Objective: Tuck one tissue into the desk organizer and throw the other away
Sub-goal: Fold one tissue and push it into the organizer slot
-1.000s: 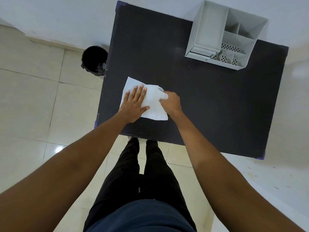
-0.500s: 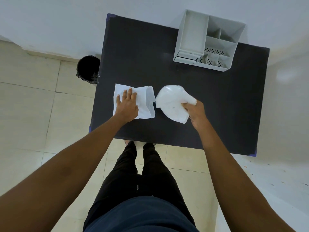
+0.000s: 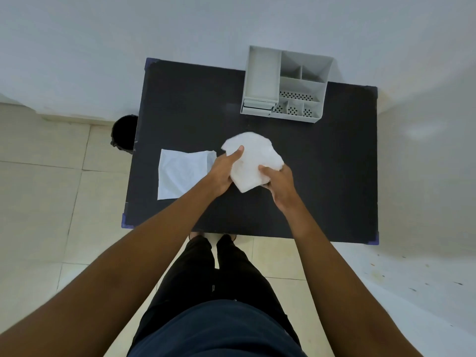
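We hold a crumpled tissue (image 3: 251, 161) in both hands above the middle of the black table (image 3: 334, 176). Our left hand (image 3: 224, 173) grips its left edge, thumb pressed across the top near the upper corner, the other fingers hidden beneath the paper. Our right hand (image 3: 279, 182) grips its lower right side, fingers curled over the edge and thumb on the tissue's face. The paper is bunched and rounded between the two hands; we cannot tell whether it is raised or touches the tabletop.

The second tissue (image 3: 183, 173) lies flat on the table just left of our left hand, roughly square, with its right edge running under that wrist. Nothing holds it.

The organizer (image 3: 261, 76) stands at the far edge of the table, against the white wall (image 3: 128, 34), beyond and slightly right of the held tissue and well apart from it. It is pale grey, with one long compartment on the left and several smaller ones on the right, some with perforated floors. No tissue shows in any of them.

A black bin (image 3: 123, 134) stands on the tiled floor (image 3: 38, 189) just beside the table's far left corner, partly hidden by the table's edge.
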